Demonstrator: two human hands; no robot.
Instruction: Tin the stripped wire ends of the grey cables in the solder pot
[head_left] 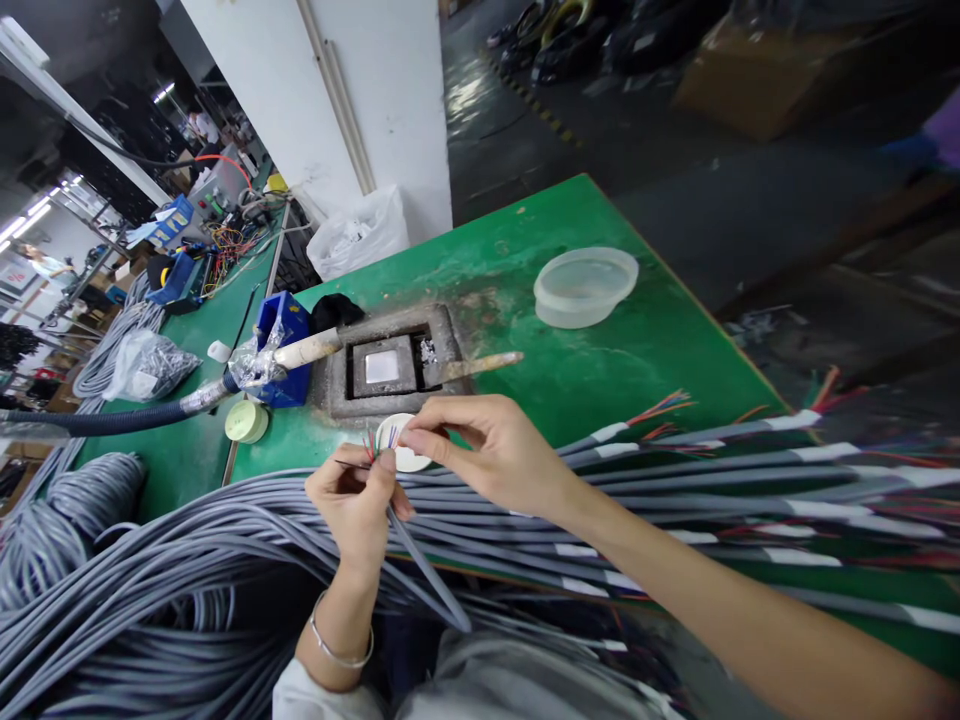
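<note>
Grey cloth [517,680] at the bottom edge, closest to the camera. Beside it, a left forearm raised steeply from a white sleeve [319,695], with a silvery bangle [341,640] near the wrist. Left hand [360,505] curled closed, gripping a grey cable [424,570] near its stripped end, coloured wires [379,442] fanned out above the thumb. Right forearm stretched in from the lower right, right hand [484,455] bent toward the left, thumb and forefinger almost meeting beside the wires; impossible to tell whether pinching any strand.

Beneath, a green tabletop [675,345], crossed by a long bundle of grey cables [225,510]. Just beyond the hands, a white disc [411,462], then a sooty rectangular frame [330,390]. Farther off, a white pillar [382,110], a bag-lined bin [360,238] and dark floor [517,165].

By count: two hands, one held cable, one bright metal square [382,367] inside the frame, one stick [487,364] across its right edge, one blue box [300,390], one pale nozzle [307,348]; bundled cables too many to number.
</note>
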